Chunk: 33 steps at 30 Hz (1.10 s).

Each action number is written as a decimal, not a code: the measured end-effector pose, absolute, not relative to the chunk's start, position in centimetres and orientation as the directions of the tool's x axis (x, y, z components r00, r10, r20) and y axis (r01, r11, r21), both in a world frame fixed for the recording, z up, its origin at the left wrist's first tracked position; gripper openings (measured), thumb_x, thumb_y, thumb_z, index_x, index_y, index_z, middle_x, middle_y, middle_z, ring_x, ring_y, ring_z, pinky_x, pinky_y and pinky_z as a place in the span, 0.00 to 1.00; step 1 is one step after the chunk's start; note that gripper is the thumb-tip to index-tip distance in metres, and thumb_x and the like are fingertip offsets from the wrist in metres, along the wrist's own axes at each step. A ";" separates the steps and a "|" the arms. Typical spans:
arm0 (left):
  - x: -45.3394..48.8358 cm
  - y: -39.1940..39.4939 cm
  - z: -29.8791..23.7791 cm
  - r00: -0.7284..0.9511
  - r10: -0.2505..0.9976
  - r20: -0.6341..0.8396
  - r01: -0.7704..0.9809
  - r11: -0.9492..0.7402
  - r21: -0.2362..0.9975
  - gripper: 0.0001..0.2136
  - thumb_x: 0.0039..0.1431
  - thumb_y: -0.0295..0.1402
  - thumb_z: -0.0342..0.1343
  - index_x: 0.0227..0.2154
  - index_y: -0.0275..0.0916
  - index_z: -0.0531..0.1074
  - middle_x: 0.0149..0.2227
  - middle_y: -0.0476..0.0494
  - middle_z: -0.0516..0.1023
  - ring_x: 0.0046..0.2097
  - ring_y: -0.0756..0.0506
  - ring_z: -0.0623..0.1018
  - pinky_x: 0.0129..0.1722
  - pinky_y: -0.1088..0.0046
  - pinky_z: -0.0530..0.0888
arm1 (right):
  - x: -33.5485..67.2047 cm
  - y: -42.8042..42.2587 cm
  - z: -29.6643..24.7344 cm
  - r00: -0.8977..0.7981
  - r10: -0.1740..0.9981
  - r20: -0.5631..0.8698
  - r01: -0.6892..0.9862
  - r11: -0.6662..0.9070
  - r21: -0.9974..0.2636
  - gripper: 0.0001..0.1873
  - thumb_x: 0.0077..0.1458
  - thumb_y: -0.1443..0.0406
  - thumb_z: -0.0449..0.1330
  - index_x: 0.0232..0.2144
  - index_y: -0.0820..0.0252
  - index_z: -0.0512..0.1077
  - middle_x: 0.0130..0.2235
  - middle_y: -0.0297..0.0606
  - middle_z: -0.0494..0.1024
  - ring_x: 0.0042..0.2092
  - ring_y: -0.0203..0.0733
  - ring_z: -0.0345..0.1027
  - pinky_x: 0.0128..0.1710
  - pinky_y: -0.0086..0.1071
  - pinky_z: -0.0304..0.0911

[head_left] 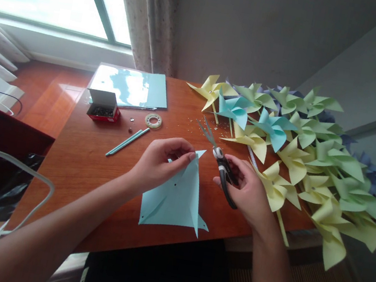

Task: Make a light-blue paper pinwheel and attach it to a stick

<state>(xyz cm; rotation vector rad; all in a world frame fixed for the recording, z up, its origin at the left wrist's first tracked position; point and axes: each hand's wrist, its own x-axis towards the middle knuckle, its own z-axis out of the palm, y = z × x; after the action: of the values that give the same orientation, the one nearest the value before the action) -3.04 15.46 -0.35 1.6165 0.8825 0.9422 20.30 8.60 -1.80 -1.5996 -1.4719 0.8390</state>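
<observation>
My left hand (166, 159) pinches the upper corner of a light blue paper square (172, 205). The paper has slits running in from its corners, a small hole at its middle and more near its lower corners. To the right of it, my right hand (243, 184) is wrapped round the black and white handles of a pair of scissors (225, 178). The scissor blades point up and away, slightly apart, with no paper between them.
Many paper pinwheels (296, 159) in yellow, green, blue and purple cover the table's right side. At the back left are blue sheets in a clear sleeve (156, 92), a red box (106, 113) of small dark pieces, a tape roll (153, 121) and rolled blue paper sticks (126, 142).
</observation>
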 end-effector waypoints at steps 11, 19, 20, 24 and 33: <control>-3.1 15.6 -0.6 0.428 0.889 0.160 0.119 -0.231 0.966 0.10 0.63 0.38 0.60 0.32 0.35 0.76 0.27 0.47 0.75 0.28 0.51 0.72 0.26 0.77 0.68 | 20.0 9.2 -1.6 0.052 0.974 0.222 0.880 0.061 -0.471 0.20 0.56 0.63 0.63 0.51 0.58 0.74 0.45 0.46 0.77 0.47 0.54 0.75 0.47 0.45 0.72; -3.1 15.5 -0.6 0.420 0.893 0.163 0.130 -0.237 0.963 0.10 0.63 0.38 0.60 0.32 0.35 0.76 0.26 0.47 0.75 0.27 0.51 0.72 0.26 0.78 0.68 | 20.2 9.4 -1.8 -0.010 0.984 0.179 0.925 0.077 -0.371 0.21 0.59 0.64 0.61 0.55 0.57 0.71 0.47 0.48 0.74 0.48 0.55 0.74 0.47 0.47 0.71; -3.1 15.5 -0.6 0.420 0.893 0.163 0.132 -0.237 0.962 0.10 0.63 0.38 0.60 0.32 0.35 0.76 0.26 0.47 0.75 0.28 0.51 0.72 0.26 0.78 0.68 | 20.1 9.5 -1.8 -0.008 0.985 0.175 0.929 0.072 -0.364 0.22 0.59 0.64 0.61 0.56 0.57 0.71 0.47 0.48 0.74 0.48 0.56 0.74 0.46 0.46 0.71; -3.0 15.5 -0.5 0.424 0.892 0.159 0.130 -0.234 0.963 0.10 0.63 0.38 0.60 0.32 0.35 0.76 0.27 0.47 0.74 0.28 0.51 0.71 0.26 0.78 0.67 | 20.2 9.7 -1.8 -0.011 0.987 0.162 0.938 0.066 -0.341 0.22 0.59 0.64 0.62 0.56 0.56 0.70 0.47 0.47 0.75 0.50 0.57 0.73 0.48 0.47 0.70; -3.0 15.5 -0.6 0.422 0.892 0.160 0.130 -0.234 0.963 0.10 0.63 0.38 0.60 0.32 0.36 0.75 0.26 0.47 0.74 0.28 0.51 0.71 0.26 0.77 0.68 | 20.7 10.0 -2.4 -0.023 0.987 0.159 0.905 0.089 -0.417 0.21 0.58 0.64 0.63 0.54 0.55 0.72 0.47 0.45 0.77 0.49 0.55 0.73 0.50 0.47 0.69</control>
<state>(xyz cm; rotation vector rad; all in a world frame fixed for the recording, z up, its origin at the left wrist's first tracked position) -3.04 15.52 -0.57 1.6588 0.9062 0.9379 20.74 9.98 -2.41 -1.8598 -1.9734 0.2778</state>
